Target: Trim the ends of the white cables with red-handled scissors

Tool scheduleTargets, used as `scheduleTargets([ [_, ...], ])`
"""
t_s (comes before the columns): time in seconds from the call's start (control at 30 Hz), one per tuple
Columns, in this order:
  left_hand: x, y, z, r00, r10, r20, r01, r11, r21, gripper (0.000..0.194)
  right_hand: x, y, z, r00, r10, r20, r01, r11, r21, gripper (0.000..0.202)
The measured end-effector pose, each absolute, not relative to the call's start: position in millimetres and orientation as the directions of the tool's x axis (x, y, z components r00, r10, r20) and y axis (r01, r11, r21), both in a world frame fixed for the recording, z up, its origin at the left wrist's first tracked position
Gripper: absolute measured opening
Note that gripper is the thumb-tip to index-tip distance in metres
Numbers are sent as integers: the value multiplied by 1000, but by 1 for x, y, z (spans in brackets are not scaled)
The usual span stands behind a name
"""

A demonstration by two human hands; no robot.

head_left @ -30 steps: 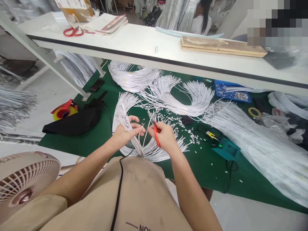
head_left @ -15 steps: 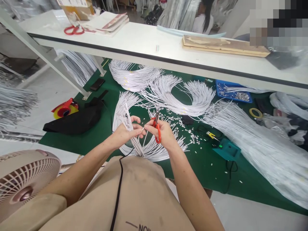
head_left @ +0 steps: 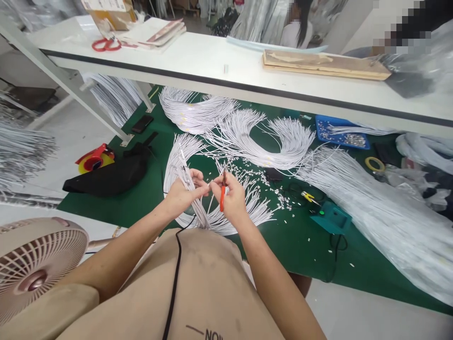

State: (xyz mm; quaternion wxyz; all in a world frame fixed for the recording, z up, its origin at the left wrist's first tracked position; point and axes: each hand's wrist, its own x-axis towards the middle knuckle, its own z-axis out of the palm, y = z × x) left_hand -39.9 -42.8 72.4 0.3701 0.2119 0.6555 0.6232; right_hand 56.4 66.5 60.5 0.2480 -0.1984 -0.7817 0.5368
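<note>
A bunch of thin white wires runs through my left hand, whose fingers are closed around it. Red-handled pliers or cutters are tucked in my right hand, with their dark jaws pointing away from me. The thumbs and fingertips of both hands nearly meet over one wire end, and the tiny piece between them is too small to make out. Beneath the hands a curved bundle of white wires lies on the green table. Small white bits are scattered to the right.
More wire bundles lie behind. To the right are a blue tray of small parts, a green device and a long wire bundle. A white shelf crosses the front. A fan stands at left; a black pouch lies nearby.
My right hand has turned and shifted slightly left, so the red handles now appear edge-on. My left hand stays almost in place around the wires.
</note>
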Motion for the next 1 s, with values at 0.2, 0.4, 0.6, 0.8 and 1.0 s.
scheduleTargets([
  [0.2,-34,-36,70,-677,703,-219,-168,142,975,32,68,70,74,-817,573,60,-50,33,-998,12],
  [0.4,-22,-36,69,-673,700,-239,-190,149,970,34,78,92,72,-764,644,44,82,165,-983,19],
  [0.6,-7,-40,68,-713,666,-219,-217,88,972,35,90,92,45,-909,414,42,278,680,-678,17],
  [0.8,4,-39,74,-732,649,-207,-192,94,977,36,100,91,51,-934,356,28,291,804,-518,23],
  [1.0,0,-34,74,-731,660,-172,-153,86,984,35,103,92,57,-923,377,-70,366,811,-457,27],
])
